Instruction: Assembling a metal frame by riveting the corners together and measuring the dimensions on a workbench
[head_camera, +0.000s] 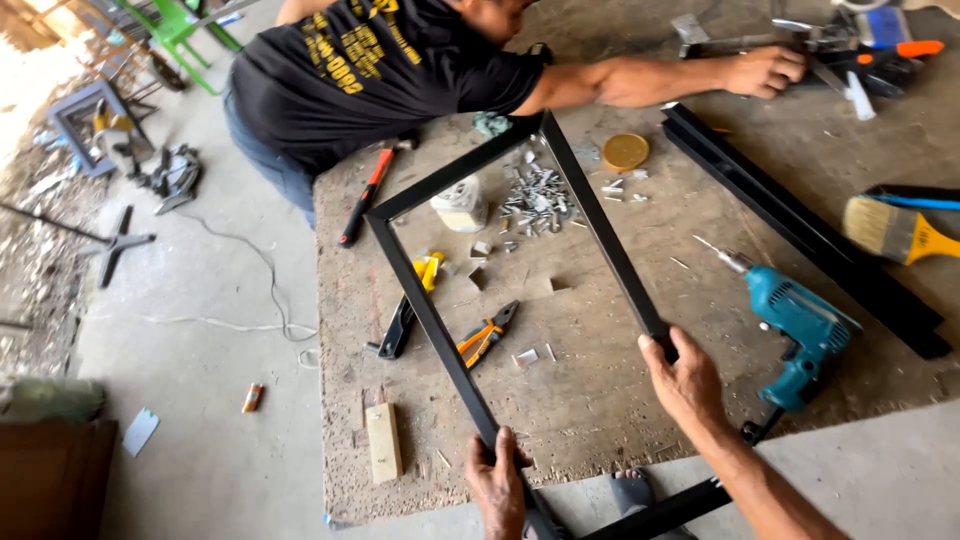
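A black rectangular metal frame (432, 320) lies tilted over a worn wooden board (640, 400). My left hand (497, 487) grips the frame's left bar near its lower end. My right hand (683, 377) holds the right bar close to the near corner. Inside the frame lie orange-handled pliers (488, 335), a heap of screws (535, 195) and a white tape roll (460, 204). A teal power drill (795, 320) rests just right of my right hand.
A person in a black shirt (370, 70) leans over the far edge, one hand (765, 70) reaching among tools. Black metal bars (800, 230), a yellow paintbrush (895, 232), a round brown disc (625, 152), a red-handled hammer (365, 195) and a wood block (383, 442) lie around.
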